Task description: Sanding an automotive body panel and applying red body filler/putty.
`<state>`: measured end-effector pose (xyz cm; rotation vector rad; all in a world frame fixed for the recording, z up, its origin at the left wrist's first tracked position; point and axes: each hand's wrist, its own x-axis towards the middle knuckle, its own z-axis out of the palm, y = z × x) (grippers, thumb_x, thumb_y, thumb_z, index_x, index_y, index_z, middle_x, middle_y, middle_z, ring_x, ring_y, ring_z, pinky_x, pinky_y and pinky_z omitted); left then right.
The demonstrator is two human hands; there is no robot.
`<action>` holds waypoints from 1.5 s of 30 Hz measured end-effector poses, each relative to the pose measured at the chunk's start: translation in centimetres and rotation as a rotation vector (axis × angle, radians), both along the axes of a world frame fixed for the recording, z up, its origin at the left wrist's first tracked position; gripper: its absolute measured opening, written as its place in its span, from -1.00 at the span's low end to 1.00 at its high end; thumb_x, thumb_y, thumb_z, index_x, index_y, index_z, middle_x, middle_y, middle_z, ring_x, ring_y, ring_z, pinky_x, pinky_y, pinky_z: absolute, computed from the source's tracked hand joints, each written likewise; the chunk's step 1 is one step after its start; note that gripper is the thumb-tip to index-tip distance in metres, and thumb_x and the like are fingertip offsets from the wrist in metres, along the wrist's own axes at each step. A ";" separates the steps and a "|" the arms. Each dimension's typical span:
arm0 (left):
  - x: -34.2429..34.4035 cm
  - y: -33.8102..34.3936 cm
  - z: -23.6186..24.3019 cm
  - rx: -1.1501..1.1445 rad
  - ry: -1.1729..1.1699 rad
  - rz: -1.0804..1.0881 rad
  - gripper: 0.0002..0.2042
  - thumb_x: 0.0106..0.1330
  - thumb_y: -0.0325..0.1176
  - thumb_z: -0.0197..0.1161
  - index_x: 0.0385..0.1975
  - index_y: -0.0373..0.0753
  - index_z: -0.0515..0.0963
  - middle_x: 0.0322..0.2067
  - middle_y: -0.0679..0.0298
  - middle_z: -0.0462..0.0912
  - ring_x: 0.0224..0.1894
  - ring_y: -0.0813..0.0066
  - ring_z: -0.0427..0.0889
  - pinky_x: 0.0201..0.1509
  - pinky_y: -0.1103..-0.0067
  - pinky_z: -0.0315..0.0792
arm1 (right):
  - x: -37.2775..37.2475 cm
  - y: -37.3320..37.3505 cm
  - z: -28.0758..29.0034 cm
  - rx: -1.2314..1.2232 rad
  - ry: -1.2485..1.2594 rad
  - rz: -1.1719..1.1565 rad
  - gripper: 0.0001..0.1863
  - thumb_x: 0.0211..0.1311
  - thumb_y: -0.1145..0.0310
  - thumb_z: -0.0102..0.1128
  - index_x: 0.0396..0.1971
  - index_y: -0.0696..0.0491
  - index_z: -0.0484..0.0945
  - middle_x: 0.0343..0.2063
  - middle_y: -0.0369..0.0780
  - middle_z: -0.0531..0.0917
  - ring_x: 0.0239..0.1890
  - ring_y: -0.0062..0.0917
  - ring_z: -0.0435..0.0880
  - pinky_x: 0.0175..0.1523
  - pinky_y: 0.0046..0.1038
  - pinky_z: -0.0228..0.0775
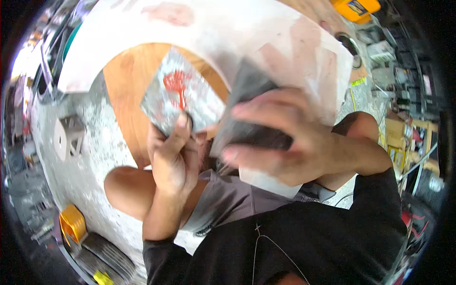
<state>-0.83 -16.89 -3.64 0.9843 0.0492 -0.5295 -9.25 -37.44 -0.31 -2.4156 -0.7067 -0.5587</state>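
Note:
My left hand (173, 156) is closed on a square metal plate (202, 102), thumb pressed on its near corner. Whitish smears and a blob of bright red paste (175, 85) lie on the plate's face. Close to its right, my right hand (294, 137) grips a dark grey flat piece (249, 80), fingers over one side and thumb on the other. Motion blurs that hand, so the piece's exact kind cannot be told. Beyond both hands stretches a large curved white panel (213, 23) with pinkish, sanded-looking patches.
A brown wooden board (121, 95) lies beneath the white panel. A grey stool-like block (69, 137) stands on the stained floor at left. Yellow containers sit at the upper right (356, 9) and lower left (72, 223). Cluttered shelves (394, 76) line the right side.

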 end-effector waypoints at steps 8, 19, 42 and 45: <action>-0.9 -0.2 -1.3 -0.145 0.066 -0.038 -0.62 0.37 -0.48 0.14 0.15 -0.36 0.28 0.00 0.10 0.54 0.01 0.35 0.58 0.11 0.41 0.49 | -0.4 0.4 -2.8 0.190 0.000 -0.068 -0.57 -0.02 0.39 0.27 -0.08 -0.34 0.60 0.05 -0.31 0.46 0.04 -0.36 0.41 0.03 -0.24 0.17; -1.2 -0.8 0.5 -0.025 -0.093 -0.071 -0.53 0.32 -0.53 0.16 0.22 -0.27 0.24 -0.06 0.17 0.55 -0.23 0.47 0.56 -0.25 0.60 0.42 | -0.9 -3.9 -0.5 -0.032 0.043 -0.268 -0.49 -0.17 0.53 0.26 -0.14 -0.28 0.69 0.10 -0.33 0.50 0.05 -0.33 0.42 0.10 -0.28 0.25; -1.9 -1.9 -0.7 0.055 -0.004 -0.199 -0.66 0.37 -0.57 0.11 0.11 -0.41 0.28 -0.02 0.04 0.56 -0.01 0.24 0.62 0.09 0.33 0.54 | -2.2 -2.7 1.1 -0.365 -0.029 -0.258 -0.68 -0.01 0.32 0.21 -0.18 -0.24 0.67 0.05 -0.35 0.54 0.00 -0.45 0.46 0.05 -0.17 0.12; -1.8 -1.6 -0.9 0.095 -0.041 -0.199 -0.65 0.37 -0.58 0.09 0.13 -0.39 0.27 0.01 0.04 0.54 0.03 0.24 0.60 0.12 0.32 0.52 | -2.1 -2.6 1.0 -0.384 -0.011 -0.273 -0.67 -0.01 0.32 0.22 -0.17 -0.25 0.67 0.04 -0.34 0.54 0.00 -0.45 0.46 0.03 -0.20 0.14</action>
